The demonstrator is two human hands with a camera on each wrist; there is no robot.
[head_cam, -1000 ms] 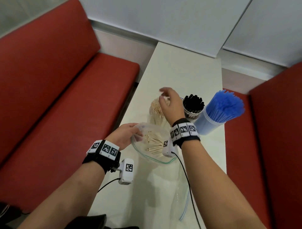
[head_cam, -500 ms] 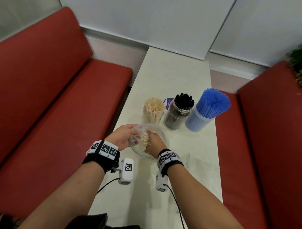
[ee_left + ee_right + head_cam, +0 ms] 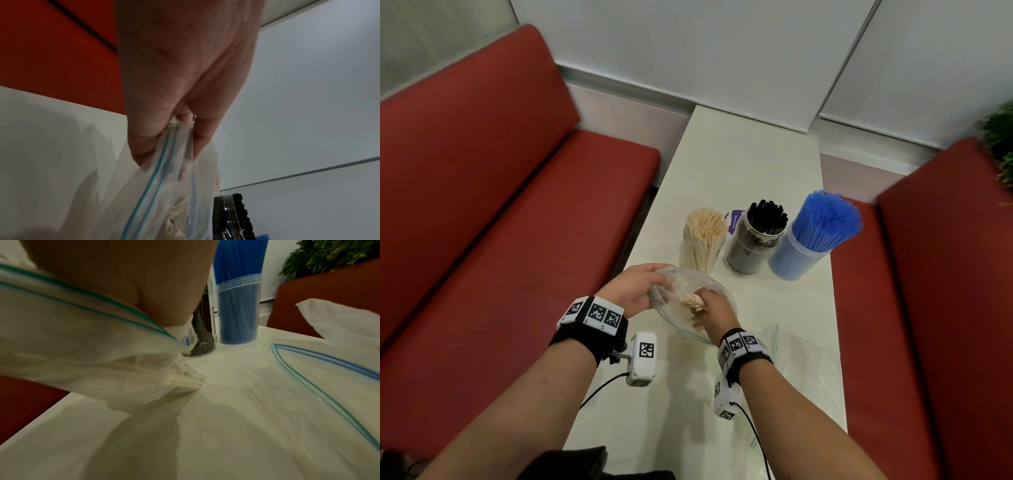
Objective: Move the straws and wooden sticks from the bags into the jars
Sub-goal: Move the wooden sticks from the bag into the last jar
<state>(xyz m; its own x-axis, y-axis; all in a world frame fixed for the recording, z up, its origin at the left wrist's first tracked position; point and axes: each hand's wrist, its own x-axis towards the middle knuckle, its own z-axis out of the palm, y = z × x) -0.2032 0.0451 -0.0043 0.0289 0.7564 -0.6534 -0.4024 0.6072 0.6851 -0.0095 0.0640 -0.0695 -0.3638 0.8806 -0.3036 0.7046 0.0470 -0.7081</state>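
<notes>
Three jars stood in a row at the far side of the table, one of cream straws, one of black straws, one of blue straws. Just in front of them the left hand pinched the rim of an open zip bag, its seal strip caught between thumb and fingers. The right hand was sunk inside the mouth, curled round a small bundle of cream straws whose open ends showed above the knuckles. The matching cream jar lay directly ahead of that hand, nearer than the other two. To my eye, the bundle needed lifting clear and turning upright, its long axis in line with the straws already standing there. An emptied bag lay flat to the right.
</notes>
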